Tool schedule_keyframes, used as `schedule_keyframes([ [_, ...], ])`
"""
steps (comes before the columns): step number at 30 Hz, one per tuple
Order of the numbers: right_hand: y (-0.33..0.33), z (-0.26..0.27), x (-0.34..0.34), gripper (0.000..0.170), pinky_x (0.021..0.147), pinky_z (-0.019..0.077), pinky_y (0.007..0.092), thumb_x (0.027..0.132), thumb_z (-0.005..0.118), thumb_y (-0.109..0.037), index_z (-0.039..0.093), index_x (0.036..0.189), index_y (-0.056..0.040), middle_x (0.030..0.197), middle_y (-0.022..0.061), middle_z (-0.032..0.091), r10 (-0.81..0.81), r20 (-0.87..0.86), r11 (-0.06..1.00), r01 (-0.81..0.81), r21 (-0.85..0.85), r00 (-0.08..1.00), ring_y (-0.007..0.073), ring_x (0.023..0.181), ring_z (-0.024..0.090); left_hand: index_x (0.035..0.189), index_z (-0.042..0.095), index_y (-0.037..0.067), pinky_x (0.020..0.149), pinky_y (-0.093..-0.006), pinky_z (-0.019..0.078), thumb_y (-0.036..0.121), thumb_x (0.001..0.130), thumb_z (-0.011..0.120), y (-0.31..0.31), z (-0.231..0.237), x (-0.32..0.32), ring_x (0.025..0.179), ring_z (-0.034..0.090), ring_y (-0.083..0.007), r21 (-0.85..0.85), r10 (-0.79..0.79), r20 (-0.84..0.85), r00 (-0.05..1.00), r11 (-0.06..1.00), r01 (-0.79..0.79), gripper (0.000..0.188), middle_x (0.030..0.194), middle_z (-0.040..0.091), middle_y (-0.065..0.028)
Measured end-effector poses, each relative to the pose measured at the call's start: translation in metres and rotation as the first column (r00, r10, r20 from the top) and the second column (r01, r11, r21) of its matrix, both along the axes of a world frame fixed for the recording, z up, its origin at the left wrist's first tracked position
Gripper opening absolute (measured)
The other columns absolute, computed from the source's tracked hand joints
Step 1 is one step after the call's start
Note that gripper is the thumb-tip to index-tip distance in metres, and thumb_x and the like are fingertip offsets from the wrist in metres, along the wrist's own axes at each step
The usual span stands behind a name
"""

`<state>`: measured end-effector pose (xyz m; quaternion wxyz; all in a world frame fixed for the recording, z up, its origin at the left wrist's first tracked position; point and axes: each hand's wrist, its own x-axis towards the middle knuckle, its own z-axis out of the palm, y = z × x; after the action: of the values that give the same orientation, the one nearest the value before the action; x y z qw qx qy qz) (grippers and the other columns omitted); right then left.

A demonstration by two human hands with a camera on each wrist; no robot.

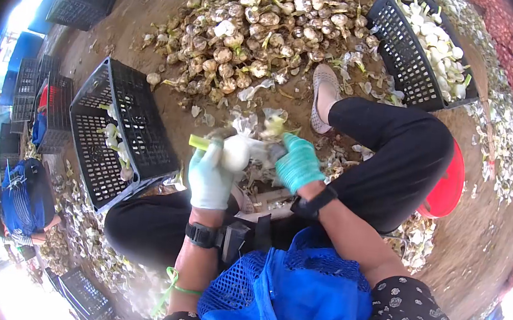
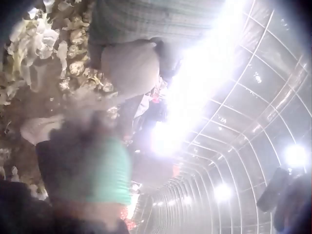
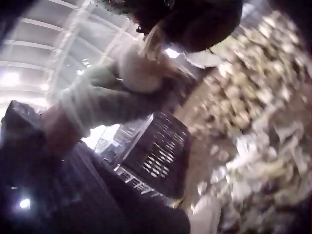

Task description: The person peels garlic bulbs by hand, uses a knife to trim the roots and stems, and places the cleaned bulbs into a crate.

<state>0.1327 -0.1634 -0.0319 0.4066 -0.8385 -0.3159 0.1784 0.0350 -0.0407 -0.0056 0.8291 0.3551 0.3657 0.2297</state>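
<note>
The mesh apron point(image 1: 305, 292) is blue, the bucket point(image 1: 446, 185) red.

Left hand in pale mint glove point(image 1: 211, 177): reaches forward, fingers curled in a grip
Right hand in ribbed teal glove point(image 1: 299, 163): angled inward, gripping, fingertips blurred
Wrists: each banded in black
Bare forearms point(image 1: 355, 236): left nearly straight ahead, right slanting inward

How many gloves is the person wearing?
2: a pale glove on the left hand, and a green glove on the right hand. Both show, so neither is hidden.
</note>
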Motion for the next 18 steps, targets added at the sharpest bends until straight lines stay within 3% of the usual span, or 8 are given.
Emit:
schedule_keyframes([
  [2,-0.001,-0.004,0.014,0.021,0.06,0.0438,0.0373,0.07,0.055,-0.013,0.055,0.088,-0.0026,0.078,0.0184,0.057,-0.08,-0.377,0.983,0.01,-0.184,0.923,0.0323,0.071,0.055,0.1,0.047,-0.003,0.079,-0.036,0.0438,0.019,0.081,0.05,0.002,-0.023,-0.006,0.085,0.054,-0.0249,-0.034,-0.006,0.063,0.998,0.999,0.008,0.03,0.094,0.053,-0.0138],
  [5,0.001,0.012,0.014,0.028,0.065,0.0439,0.0372,0.07,0.055,-0.013,0.054,0.097,-0.0034,0.086,0.0192,0.057,0.043,-0.424,0.964,-0.149,-0.219,0.905,0.0327,0.079,0.055,0.098,0.046,-0.002,0.075,-0.0348,0.0436,0.024,0.082,0.048,0.007,-0.023,-0.01,0.082,0.054,-0.0246,-0.077,-0.017,0.12,0.993,0.997,0.027,0.031,0.091,0.054,-0.0142],
  [6,0.0,0.012,0.012,0.036,0.073,0.0428,0.0368,0.07,0.055,-0.012,0.051,0.105,-0.0049,0.094,0.0196,0.055,0.147,-0.178,0.98,-0.167,-0.107,0.973,0.032,0.088,0.053,0.095,0.046,-0.002,0.069,-0.0311,0.0448,0.027,0.083,0.046,0.009,-0.018,-0.006,0.077,0.055,-0.0217,-0.082,-0.033,0.139,0.99,0.996,0.044,0.031,0.085,0.055,-0.0129],
  [9,0.006,0.027,0.011,0.042,0.08,0.0404,0.0368,0.068,0.056,-0.011,0.049,0.109,-0.0067,0.1,0.0199,0.052,0.23,0.061,0.944,-0.237,0.229,0.971,0.0314,0.094,0.05,0.089,0.047,0.002,0.062,-0.0271,0.0454,0.035,0.085,0.04,0.012,-0.021,-0.005,0.067,0.054,-0.0193,0.127,-0.126,-0.022,0.992,0.984,0.127,0.034,0.075,0.055,-0.0099],
  [10,0.01,0.038,0.01,0.044,0.081,0.0407,0.0356,0.066,0.057,-0.011,0.049,0.108,-0.0061,0.105,0.0196,0.05,0.317,-0.064,0.929,-0.296,0.224,0.946,0.0301,0.097,0.048,0.094,0.048,0.001,0.068,-0.0324,0.0445,0.041,0.081,0.044,0.016,-0.024,-0.005,0.077,0.053,-0.0228,-0.197,-0.07,0.138,0.988,0.976,0.097,0.042,0.087,0.054,-0.0127],
  [11,0.012,0.022,0.003,0.036,0.074,0.0437,0.0351,0.064,0.058,-0.013,0.054,0.1,-0.005,0.094,0.0181,0.055,0.308,0.215,0.922,-0.347,0.174,0.927,0.03,0.087,0.053,0.1,0.049,0.0,0.074,-0.0377,0.0436,0.047,0.076,0.048,0.021,-0.029,-0.006,0.088,0.052,-0.0263,-0.498,0.034,0.271,0.962,0.86,0.11,0.053,0.098,0.053,-0.0156],
  [14,0.016,0.019,-0.004,0.028,0.057,0.0454,0.0349,0.065,0.059,-0.011,0.059,0.093,-0.0076,0.072,0.0118,0.057,0.215,0.288,0.912,-0.297,0.283,0.933,0.0272,0.062,0.056,0.097,0.049,0.001,0.078,-0.0358,0.0418,0.046,0.078,0.045,0.03,-0.044,-0.007,0.087,0.052,-0.0254,-0.484,0.02,0.283,0.959,0.866,0.124,0.049,0.095,0.054,-0.0142],
  [18,0.011,0.026,-0.028,0.021,0.06,0.0451,0.0345,0.068,0.057,-0.012,0.06,0.088,-0.0087,0.073,0.0131,0.058,0.613,-0.101,0.79,-0.61,0.066,0.783,0.03,0.067,0.056,0.107,0.045,-0.002,0.091,-0.0417,0.0321,0.043,0.079,0.044,0.044,-0.02,0.003,0.091,0.051,-0.0277,-0.541,0.23,0.198,0.953,0.836,-0.089,0.053,0.099,0.053,-0.0159],
])
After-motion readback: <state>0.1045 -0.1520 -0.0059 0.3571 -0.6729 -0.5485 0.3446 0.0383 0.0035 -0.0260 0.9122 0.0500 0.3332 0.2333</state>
